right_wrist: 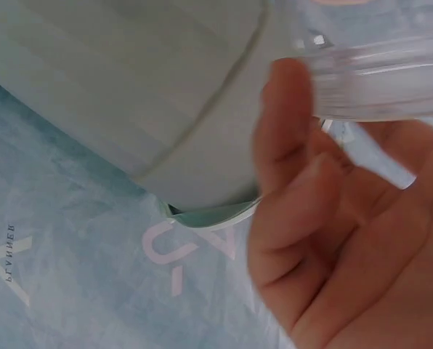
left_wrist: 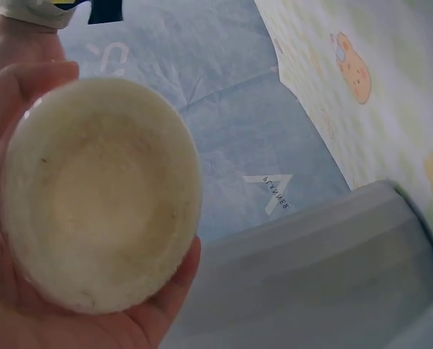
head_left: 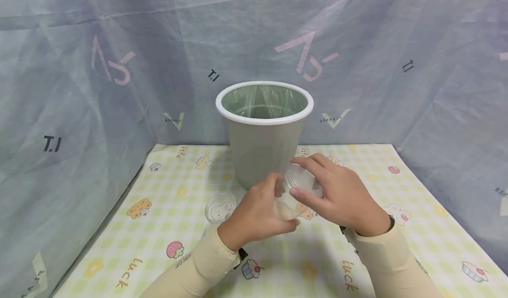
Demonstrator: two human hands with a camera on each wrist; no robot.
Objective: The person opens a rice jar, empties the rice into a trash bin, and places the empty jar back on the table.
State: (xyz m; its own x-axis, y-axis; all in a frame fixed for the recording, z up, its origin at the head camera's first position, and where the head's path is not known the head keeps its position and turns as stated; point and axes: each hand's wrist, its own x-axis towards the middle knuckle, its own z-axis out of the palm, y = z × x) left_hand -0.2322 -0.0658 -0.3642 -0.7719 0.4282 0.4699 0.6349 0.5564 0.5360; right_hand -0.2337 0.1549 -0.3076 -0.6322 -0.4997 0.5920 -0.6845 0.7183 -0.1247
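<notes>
My left hand (head_left: 258, 207) grips a round container with cream-coloured stuff (left_wrist: 100, 196), its fingers and thumb curled about the sides. In the left wrist view its pale round face fills much of the frame. My right hand (head_left: 341, 192) holds a clear plastic container (head_left: 300, 177) with ridges around its rim, between thumb and fingers. That ridged wall (right_wrist: 391, 80) shows at the upper right of the right wrist view. Both hands work close together in front of the bin; whether the two held pieces touch, I cannot tell.
A grey bin (head_left: 266, 152) with a white rim and a clear liner stands just behind the hands. On the checked tablecloth (head_left: 166, 227), left of my left hand, lies a clear round dish or lid (head_left: 217, 206). Grey-blue cloth (head_left: 178, 68) hangs at the back and sides.
</notes>
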